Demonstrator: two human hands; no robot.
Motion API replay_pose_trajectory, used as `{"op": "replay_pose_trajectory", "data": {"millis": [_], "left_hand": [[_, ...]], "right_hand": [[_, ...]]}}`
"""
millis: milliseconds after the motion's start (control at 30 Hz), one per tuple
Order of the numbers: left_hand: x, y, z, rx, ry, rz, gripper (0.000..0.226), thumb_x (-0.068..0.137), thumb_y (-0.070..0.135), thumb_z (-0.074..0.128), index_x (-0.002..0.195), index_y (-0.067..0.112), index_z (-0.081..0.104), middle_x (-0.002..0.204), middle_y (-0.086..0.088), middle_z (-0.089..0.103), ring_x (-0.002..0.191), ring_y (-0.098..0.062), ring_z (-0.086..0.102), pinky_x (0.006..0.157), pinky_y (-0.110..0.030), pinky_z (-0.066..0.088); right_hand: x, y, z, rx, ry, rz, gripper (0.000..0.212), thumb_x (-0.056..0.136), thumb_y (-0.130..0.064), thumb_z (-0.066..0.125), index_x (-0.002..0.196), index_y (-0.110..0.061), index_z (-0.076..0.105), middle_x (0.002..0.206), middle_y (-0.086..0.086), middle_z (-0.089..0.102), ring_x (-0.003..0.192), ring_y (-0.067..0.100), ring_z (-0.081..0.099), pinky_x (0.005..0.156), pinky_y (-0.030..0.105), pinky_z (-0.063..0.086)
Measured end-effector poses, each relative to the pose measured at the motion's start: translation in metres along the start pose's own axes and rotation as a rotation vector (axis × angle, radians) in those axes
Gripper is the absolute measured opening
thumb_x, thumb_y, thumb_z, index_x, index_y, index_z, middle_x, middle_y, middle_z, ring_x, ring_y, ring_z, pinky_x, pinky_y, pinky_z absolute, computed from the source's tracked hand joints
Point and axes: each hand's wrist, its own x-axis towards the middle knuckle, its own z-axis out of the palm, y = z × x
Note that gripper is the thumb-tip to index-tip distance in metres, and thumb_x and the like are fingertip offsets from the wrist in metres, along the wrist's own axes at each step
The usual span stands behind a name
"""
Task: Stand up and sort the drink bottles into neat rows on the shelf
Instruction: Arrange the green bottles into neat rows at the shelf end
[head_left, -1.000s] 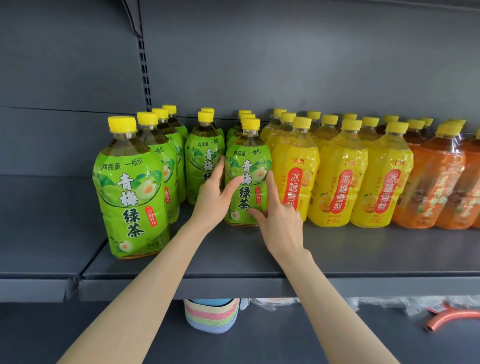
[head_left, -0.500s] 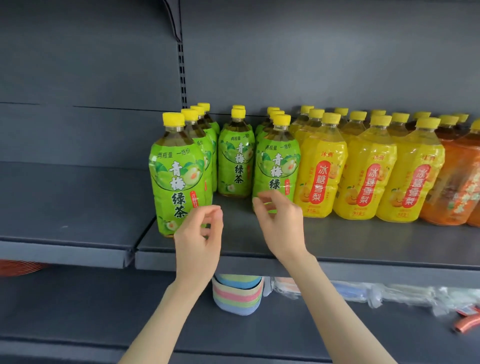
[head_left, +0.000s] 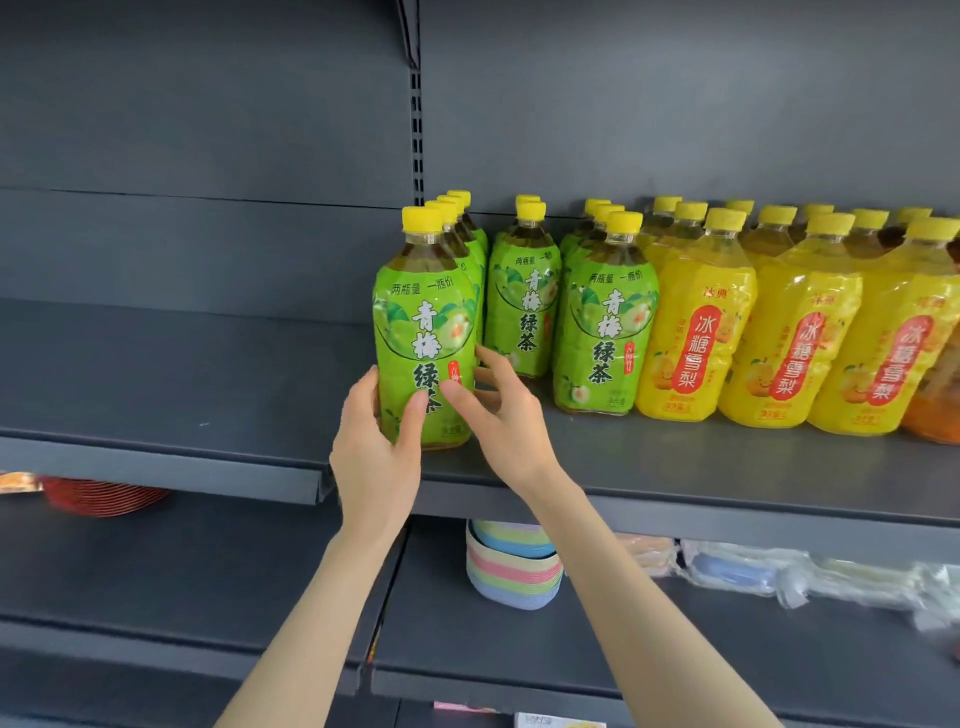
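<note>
left hand (head_left: 376, 460), right hand (head_left: 501, 421) — fingers (head_left: 492, 362) curled round front green bottle (head_left: 421, 322) on shelf (head_left: 675, 467)

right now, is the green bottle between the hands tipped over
No, the green bottle stands upright on the shelf, with the left hand and right hand holding its lower part.

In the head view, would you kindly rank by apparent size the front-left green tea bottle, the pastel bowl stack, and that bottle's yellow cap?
1. front-left green tea bottle
2. pastel bowl stack
3. yellow cap
Nearness differs; real sizes unsure.
</note>
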Motion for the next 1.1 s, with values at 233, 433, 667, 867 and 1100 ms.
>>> {"op": "replay_pose_trajectory", "data": {"millis": [233,433,667,867,1100], "left_hand": [[-0.004,0.004,0.011,-0.155,-0.191,0.088,0.042,0.093,0.014,0.057,0.134,0.007,0.051,0.122,-0.002,0.063,0.103,0.002,0.063,0.084,-0.014,0.05],[0.014,0.018,0.03,-0.034,-0.277,0.166,0.036,0.094,0.019,0.056,0.128,0.007,0.057,0.119,-0.005,0.055,0.106,-0.012,0.057,0.086,-0.022,0.052],[0.06,0.011,0.043,0.044,-0.186,0.03,0.1,0.079,0.026,0.076,0.151,0.011,0.007,0.151,-0.015,0.017,0.141,-0.025,0.02,0.113,-0.041,0.022],[0.076,-0.005,0.054,0.126,-0.137,-0.012,0.1,0.081,0.029,0.074,0.151,0.01,0.006,0.146,-0.014,0.026,0.133,-0.029,0.032,0.104,-0.04,0.031],[0.083,-0.015,0.052,0.025,-0.136,-0.011,0.089,0.072,0.03,0.081,0.142,0.015,0.028,0.135,-0.008,0.038,0.126,-0.023,0.039,0.102,-0.036,0.033]], "right_hand": [[-0.012,0.013,-0.034,-0.009,0.12,-0.008,0.058,0.085,-0.043,0.069,0.136,-0.025,0.047,0.109,-0.026,0.06,0.102,-0.008,0.058,0.076,0.005,0.045],[-0.009,0.019,-0.059,-0.287,0.219,0.001,0.09,0.074,-0.036,0.082,0.148,-0.017,0.033,0.134,0.005,0.048,0.115,0.022,0.055,0.096,0.042,0.05],[-0.006,0.018,-0.063,-0.62,0.272,-0.15,0.111,0.075,-0.039,0.081,0.153,-0.038,0.001,0.139,0.006,0.039,0.079,0.02,0.059,0.073,0.04,0.056],[0.012,0.02,-0.057,-0.832,0.265,-0.141,0.105,0.083,-0.043,0.072,0.154,-0.029,-0.006,0.13,0.01,0.045,0.07,0.021,0.052,0.057,0.029,0.045],[0.027,0.019,-0.046,-0.982,0.356,-0.156,0.102,0.075,-0.045,0.079,0.153,-0.015,0.02,0.118,0.014,0.052,0.092,0.03,0.06,0.058,0.032,0.045]]}}
